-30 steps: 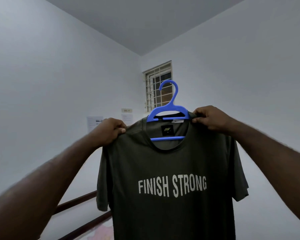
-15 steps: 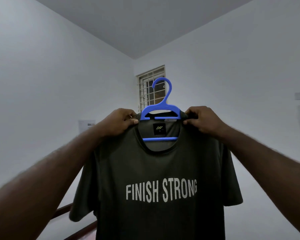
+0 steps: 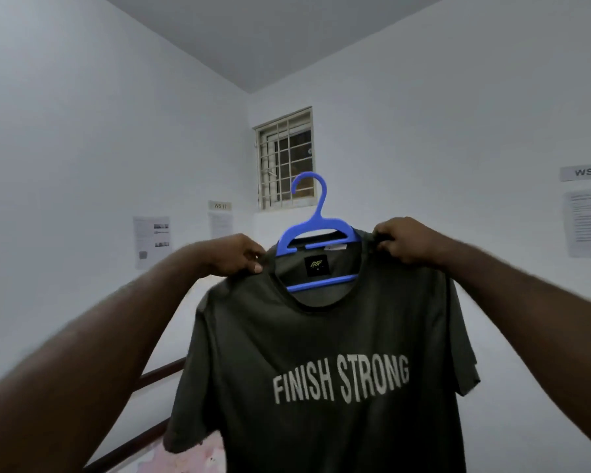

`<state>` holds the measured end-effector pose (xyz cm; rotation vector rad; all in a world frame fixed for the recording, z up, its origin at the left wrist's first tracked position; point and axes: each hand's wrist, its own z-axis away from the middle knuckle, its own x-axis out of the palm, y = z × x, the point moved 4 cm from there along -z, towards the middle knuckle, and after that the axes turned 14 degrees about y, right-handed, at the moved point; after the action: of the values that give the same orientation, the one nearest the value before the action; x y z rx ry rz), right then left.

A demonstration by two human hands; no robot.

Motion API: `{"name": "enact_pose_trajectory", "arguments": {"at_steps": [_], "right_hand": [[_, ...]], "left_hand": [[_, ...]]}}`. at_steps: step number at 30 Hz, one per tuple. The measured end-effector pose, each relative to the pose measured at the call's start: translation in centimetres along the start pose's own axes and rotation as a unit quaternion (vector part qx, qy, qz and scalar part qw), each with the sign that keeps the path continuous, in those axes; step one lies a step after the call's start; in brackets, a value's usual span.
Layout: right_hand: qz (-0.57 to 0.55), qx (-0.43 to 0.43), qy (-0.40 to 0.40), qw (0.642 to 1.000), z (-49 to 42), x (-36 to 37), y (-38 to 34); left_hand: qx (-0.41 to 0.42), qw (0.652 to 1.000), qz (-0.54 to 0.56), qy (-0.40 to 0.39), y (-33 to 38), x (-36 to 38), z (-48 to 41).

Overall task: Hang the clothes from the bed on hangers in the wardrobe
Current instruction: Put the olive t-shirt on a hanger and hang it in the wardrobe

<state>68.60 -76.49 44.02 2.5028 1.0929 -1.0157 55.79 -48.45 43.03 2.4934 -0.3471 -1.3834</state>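
Observation:
A dark olive T-shirt (image 3: 325,336) with the words FINISH STRONG hangs in front of me on a blue plastic hanger (image 3: 316,230). The hanger's hook rises above the collar and its lower bar shows inside the neck opening. My left hand (image 3: 234,256) pinches the shirt's left shoulder just beside the collar. At the other shoulder, my right hand (image 3: 406,240) grips the fabric over the hanger's end. The shirt is held up at chest height, tilted slightly down to the left. No wardrobe is in view.
White walls meet in a corner behind the shirt, with a barred window (image 3: 284,158) high up. Paper notices (image 3: 152,240) are stuck on both walls. A dark wooden bed rail (image 3: 157,373) and a pink patterned sheet (image 3: 185,455) show at the lower left.
My view has turned and dropped, so the window and wall notices shifted. The shirt stays between both hands; my left hand slid closer to the collar, and the bed sheet reappeared below.

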Motion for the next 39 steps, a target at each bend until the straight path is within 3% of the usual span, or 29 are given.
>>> {"name": "enact_pose_trajectory", "arguments": {"at_steps": [2, 4, 7, 11, 13, 15, 17, 19, 22, 28, 32, 35, 37, 39], "right_hand": [[0.039, 0.008, -0.025, 0.999, -0.2, 2.4, 0.5], [0.052, 0.018, 0.054, 0.997, -0.7, 3.2, 0.6], [0.025, 0.058, 0.155, 0.986, -1.3, 3.7, 0.9], [-0.03, 0.07, 0.173, 0.982, 3.6, 8.8, 2.6], [-0.051, 0.101, 0.148, 0.983, 11.2, 14.5, 3.5], [-0.041, 0.117, 0.091, 0.988, 21.7, 21.1, 3.6], [-0.036, 0.151, -0.051, 0.987, 33.6, 27.9, 3.1], [-0.039, 0.216, -0.246, 0.944, 43.8, 32.5, 2.3], [-0.029, 0.215, -0.378, 0.9, 54.9, 35.2, 1.5], [-0.024, 0.233, -0.459, 0.857, 63.0, 35.7, 0.9], [-0.061, 0.221, -0.468, 0.854, 63.4, 37.0, 1.6], [-0.07, 0.215, -0.42, 0.879, 57.2, 37.7, 2.8], [-0.081, 0.229, -0.325, 0.914, 50.3, 36.9, 3.3], [-0.062, 0.249, -0.174, 0.951, 44.2, 35.2, 3.8]], "left_hand": [[-0.006, 0.994, -0.106, -0.005, -1.2, 1.6, -1.4], [0.009, 0.981, -0.17, 0.095, -1.7, 2.2, -3.5], [0.014, 0.955, -0.154, 0.252, -1.6, 2.4, -5.3], [0.007, 0.943, -0.067, 0.325, -4.4, 7.3, -2.0], [0.021, 0.935, -0.034, 0.351, -7.6, 14.3, 4.3], [-0.023, 0.954, -0.004, 0.297, -10.8, 23.7, 13.0], [-0.098, 0.978, 0.012, 0.184, -13.8, 33.9, 22.9], [-0.169, 0.985, 0.004, 0.036, -14.9, 41.3, 31.2], [-0.253, 0.952, -0.022, -0.171, -15.5, 49.0, 40.8], [-0.235, 0.926, -0.046, -0.293, -15.5, 53.2, 47.0], [-0.219, 0.906, -0.051, -0.358, -16.1, 53.2, 45.8], [-0.204, 0.931, -0.045, -0.298, -17.3, 51.4, 39.7], [-0.206, 0.962, -0.05, -0.172, -17.2, 48.5, 34.3], [-0.218, 0.975, -0.034, 0.019, -16.0, 44.9, 29.8]]}}
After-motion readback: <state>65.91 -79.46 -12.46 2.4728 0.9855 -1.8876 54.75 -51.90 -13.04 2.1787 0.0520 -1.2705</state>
